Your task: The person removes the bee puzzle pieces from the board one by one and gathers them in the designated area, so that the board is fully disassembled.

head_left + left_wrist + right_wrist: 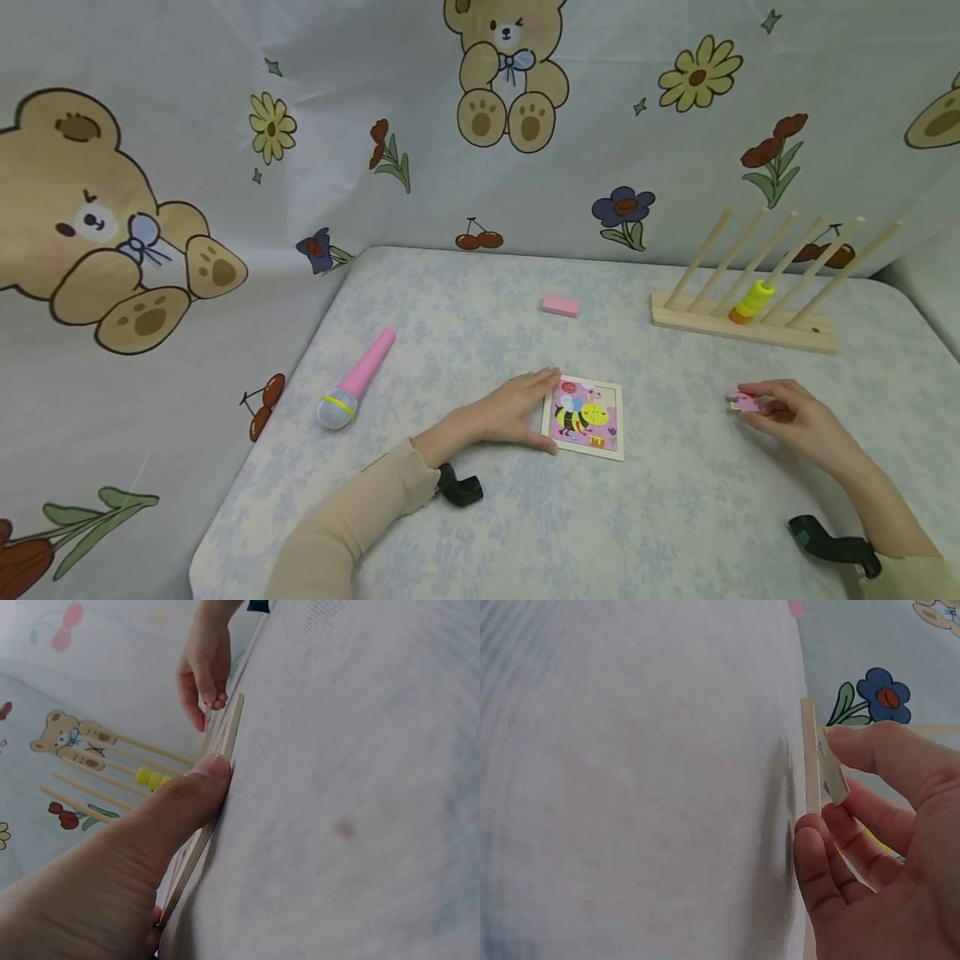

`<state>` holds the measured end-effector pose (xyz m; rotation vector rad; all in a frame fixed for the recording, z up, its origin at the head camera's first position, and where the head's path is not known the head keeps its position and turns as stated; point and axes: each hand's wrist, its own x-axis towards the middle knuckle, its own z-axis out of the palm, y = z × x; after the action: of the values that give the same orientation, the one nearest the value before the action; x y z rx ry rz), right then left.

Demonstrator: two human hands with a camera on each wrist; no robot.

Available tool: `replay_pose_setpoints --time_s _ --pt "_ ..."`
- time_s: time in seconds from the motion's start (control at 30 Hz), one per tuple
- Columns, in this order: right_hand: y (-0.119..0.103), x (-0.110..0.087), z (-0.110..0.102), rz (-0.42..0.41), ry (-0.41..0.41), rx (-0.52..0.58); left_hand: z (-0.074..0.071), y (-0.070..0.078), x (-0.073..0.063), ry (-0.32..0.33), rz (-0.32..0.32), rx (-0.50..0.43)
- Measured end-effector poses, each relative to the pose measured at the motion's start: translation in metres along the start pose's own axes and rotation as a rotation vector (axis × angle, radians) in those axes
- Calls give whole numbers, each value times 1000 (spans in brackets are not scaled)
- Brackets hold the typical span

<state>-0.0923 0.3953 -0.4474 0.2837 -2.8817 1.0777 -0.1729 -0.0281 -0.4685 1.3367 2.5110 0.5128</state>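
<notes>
A small wooden jigsaw puzzle with a bee picture and a pale frame lies on the table. A bare tan patch shows at its upper right. My left hand holds the frame at its left side, fingers at the upper corner and thumb at the lower one. In the left wrist view the thumb rests along the frame's edge. Right of the puzzle, my right hand pinches a pink puzzle piece between thumb and fingertips. The right wrist view shows this piece edge-on, with its pale wooden side.
A pink toy microphone lies at the left. Farther back is a pink block. At the back right stands a wooden peg rack with yellow and orange beads on one rod. A bear-print cloth hangs behind the table.
</notes>
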Motion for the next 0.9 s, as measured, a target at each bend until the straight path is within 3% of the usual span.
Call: replay_pose_setpoints --time_s 0.5,0.67,0.77,0.9 --pt "-4 9 8 25 -17 -167 -2 -1 -1 -1 1 1" --pt "-44 12 17 -26 25 -131 -3 0 -3 -13 0 -18" --pt "-79 15 36 -107 32 -81 -1 -1 -3 -13 2 -15" --pt "-115 23 67 -187 -27 -21 0 -2 -1 -5 7 -12"
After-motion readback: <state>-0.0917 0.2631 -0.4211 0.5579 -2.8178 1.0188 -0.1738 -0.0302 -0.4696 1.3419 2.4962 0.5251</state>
